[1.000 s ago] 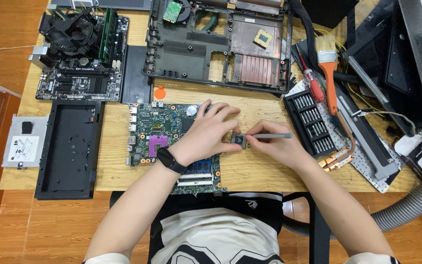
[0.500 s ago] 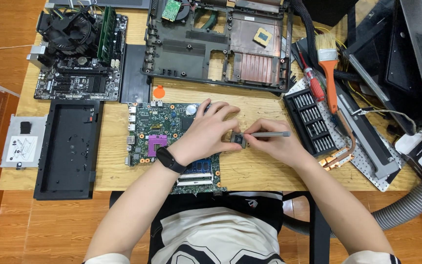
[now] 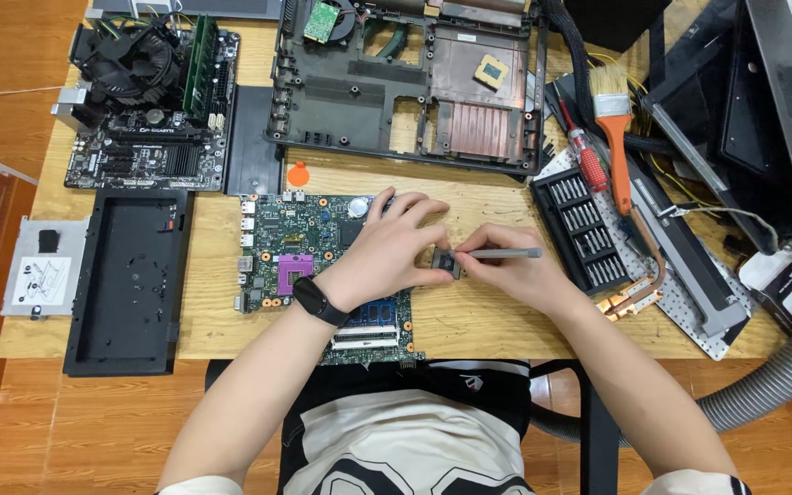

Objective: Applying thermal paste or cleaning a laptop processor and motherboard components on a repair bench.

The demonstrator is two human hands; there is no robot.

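Almost nothing moved over the last second: same pose, same grips, so the fine work at the board's edge goes on unbroken. Nearest, left hand (image 3: 394,247) lying across the green circuit board (image 3: 297,266), fingers curled shut round a small dark chip (image 3: 445,263) at the board's right edge. Just beside, right hand (image 3: 515,273) pinched closed on a slim grey screwdriver (image 3: 504,253), tip touching the chip. Further right, a bit tray (image 3: 584,229); beyond, an orange-handled brush (image 3: 614,128) and a stripped laptop chassis (image 3: 405,87).
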